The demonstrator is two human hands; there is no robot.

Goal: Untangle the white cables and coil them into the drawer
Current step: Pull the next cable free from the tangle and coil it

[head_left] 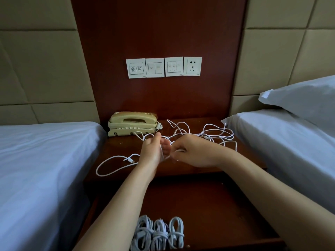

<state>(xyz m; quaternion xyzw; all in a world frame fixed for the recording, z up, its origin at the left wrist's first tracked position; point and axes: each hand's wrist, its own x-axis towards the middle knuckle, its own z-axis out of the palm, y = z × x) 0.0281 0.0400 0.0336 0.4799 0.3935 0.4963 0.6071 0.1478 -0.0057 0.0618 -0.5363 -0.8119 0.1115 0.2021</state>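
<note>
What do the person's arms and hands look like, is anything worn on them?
Both arms are bare right down to the frame's lower edge: no sleeves, gloves, watch, bracelet or rings show. The left hand and right hand are slim, with slender forearms. No marks or tattoos are visible. The nails are too small and blurred to tell whether they are painted.

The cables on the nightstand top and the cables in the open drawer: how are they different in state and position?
The loose cables on the nightstand sprawl in tangled open loops; the coiled cables in the drawer are three tight bundles side by side. The loose cables are being handled, with the left hand and right hand gripping strands; nothing touches the coiled cables. Both are thin and white.
</note>
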